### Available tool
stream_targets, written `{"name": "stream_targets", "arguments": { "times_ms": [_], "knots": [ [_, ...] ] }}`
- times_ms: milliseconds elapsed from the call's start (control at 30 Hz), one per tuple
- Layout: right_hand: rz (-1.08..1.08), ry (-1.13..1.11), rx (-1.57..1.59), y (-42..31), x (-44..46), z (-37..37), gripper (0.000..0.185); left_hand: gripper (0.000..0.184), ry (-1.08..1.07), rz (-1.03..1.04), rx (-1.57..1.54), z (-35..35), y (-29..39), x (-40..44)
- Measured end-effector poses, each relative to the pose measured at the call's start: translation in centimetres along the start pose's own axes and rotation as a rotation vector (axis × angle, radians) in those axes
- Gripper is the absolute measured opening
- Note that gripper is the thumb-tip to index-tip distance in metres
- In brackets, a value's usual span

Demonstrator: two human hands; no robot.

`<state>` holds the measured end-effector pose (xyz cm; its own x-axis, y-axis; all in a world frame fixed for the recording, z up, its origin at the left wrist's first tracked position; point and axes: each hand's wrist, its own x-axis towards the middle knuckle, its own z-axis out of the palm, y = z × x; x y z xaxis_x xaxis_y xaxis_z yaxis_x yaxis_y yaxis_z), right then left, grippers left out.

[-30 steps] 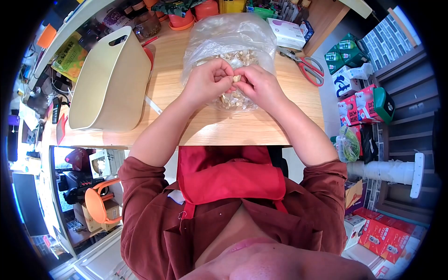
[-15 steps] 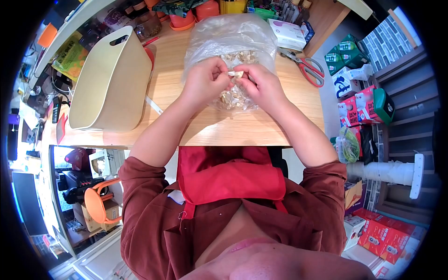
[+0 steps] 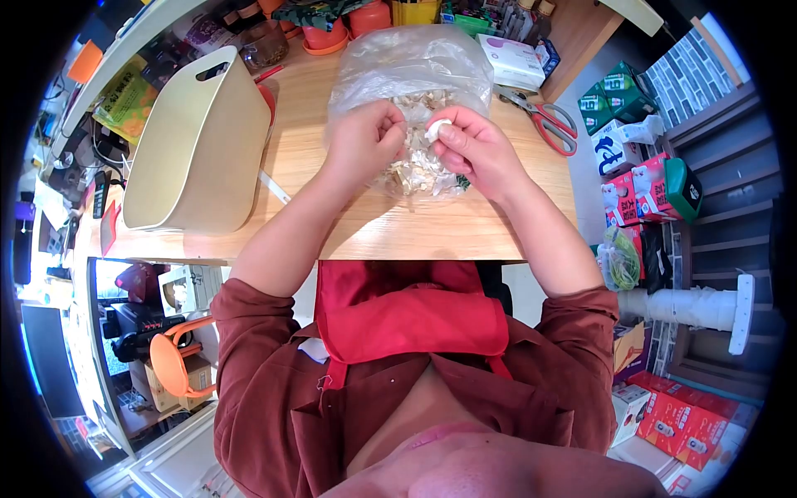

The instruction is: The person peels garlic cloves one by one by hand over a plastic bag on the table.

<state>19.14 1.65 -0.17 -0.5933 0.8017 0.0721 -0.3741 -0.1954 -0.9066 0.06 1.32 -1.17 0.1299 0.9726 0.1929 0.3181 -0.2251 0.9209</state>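
Note:
My right hand (image 3: 480, 151) pinches a small white piece, apparently a garlic clove (image 3: 437, 129), between thumb and fingers over the bag. To its left, my left hand (image 3: 365, 141) is closed with its fingers curled in; whatever it may hold is hidden. Beneath both hands lies a clear plastic bag (image 3: 407, 62), its near part spread with pale, papery skins and flakes (image 3: 419, 176). A small dark green patch shows by the flakes under my right hand.
A cream bin (image 3: 187, 149) stands on the left of the wooden table (image 3: 415, 236). Scissors with red handles (image 3: 552, 126) lie to the right of the bag. Pots and a white-and-purple packet (image 3: 512, 62) line the back. Boxes are stacked on the floor at right.
My hands have come apart. The right one has drawn back to the right with the white clove, while the left has stayed nearly in place.

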Motion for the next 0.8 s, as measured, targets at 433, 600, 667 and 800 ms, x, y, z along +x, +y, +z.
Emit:
{"name": "stream_targets", "arguments": {
  "times_ms": [433, 600, 667, 800],
  "knots": [
    [0.007, 0.089, -0.156, 0.8, 0.4, -0.2, 0.019, 0.019, -0.084, 0.256, -0.163, -0.1, 0.9, -0.9],
    [-0.216, 0.191, -0.626, 1.3, 0.6, 0.0, 0.02, 0.014, -0.165, 0.095, -0.316, -0.4, 1.5, -1.0],
    [-0.343, 0.183, -0.818, 1.6, 0.7, -0.3, 0.02, 0.01, -0.173, 0.07, -0.275, -0.4, 1.6, -1.0],
    [-0.501, 0.18, -1.054, 1.7, 0.6, -0.2, 0.021, 0.009, -0.193, 0.035, -0.295, -0.3, 1.5, -0.9]
  ]
}}
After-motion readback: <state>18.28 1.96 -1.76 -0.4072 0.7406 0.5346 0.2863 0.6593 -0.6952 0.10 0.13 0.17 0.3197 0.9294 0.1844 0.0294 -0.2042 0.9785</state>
